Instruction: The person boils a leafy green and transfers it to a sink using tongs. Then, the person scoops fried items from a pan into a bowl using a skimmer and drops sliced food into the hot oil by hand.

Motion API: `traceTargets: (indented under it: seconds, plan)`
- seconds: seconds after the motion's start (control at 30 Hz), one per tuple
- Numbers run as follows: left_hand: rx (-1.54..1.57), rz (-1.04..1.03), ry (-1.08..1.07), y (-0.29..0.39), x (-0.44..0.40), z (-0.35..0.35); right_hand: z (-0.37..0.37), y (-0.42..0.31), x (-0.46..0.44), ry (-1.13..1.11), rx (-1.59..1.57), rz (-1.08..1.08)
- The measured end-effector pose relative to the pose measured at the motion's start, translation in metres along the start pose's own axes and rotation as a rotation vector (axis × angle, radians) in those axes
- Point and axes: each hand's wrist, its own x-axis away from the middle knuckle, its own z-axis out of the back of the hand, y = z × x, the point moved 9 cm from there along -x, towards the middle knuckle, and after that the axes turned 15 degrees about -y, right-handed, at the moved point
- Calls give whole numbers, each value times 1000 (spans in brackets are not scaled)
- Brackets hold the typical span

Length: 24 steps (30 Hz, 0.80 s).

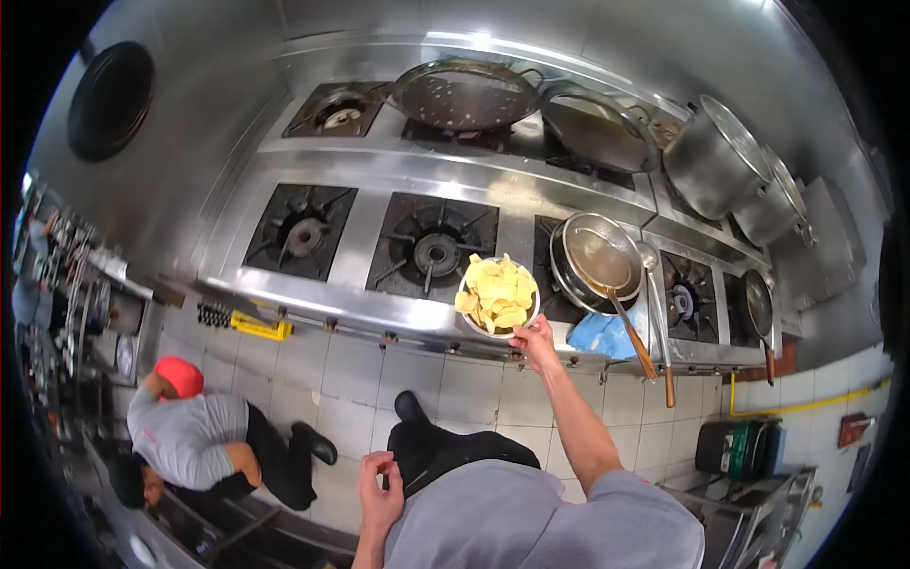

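Plainly, the right hand (536, 341) pinches the lower-right rim of a round, silvery metal bowl (536, 309) heaped with flat, pale-yellow pieces (498, 292) at mid-frame; the bowl, with no long axis, lies up and left of that grip. Lower down and farther off, the left hand (381, 491) is half-curled around nothing I can see.

Well behind the bare fingers (520, 332) of the right hand (538, 345), a short grey sleeve (649, 522) joins a grey shirt (502, 522); it bears what may be a small reddish mark. Beside the left hand's (380, 503) fingers are black trousers (455, 450), and beyond them a black shoe (410, 408).
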Motion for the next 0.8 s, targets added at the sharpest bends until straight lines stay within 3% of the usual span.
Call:
traceTargets:
  seconds: [0.3, 0.53, 0.67, 0.8]
  plan:
    - [-92, -146, -308, -5, -169, 66, 21, 11, -26, 298, -98, 78]
    - [-46, -192, -413, -11, -230, 56, 11, 19, -27, 274, -179, 118]
    - [-27, -201, -526, -18, -238, 26, 13, 0, 23, 366, -21, -20]
    - [-15, -222, -632, -12, -241, 1, 75, -35, 139, 429, -513, 261]
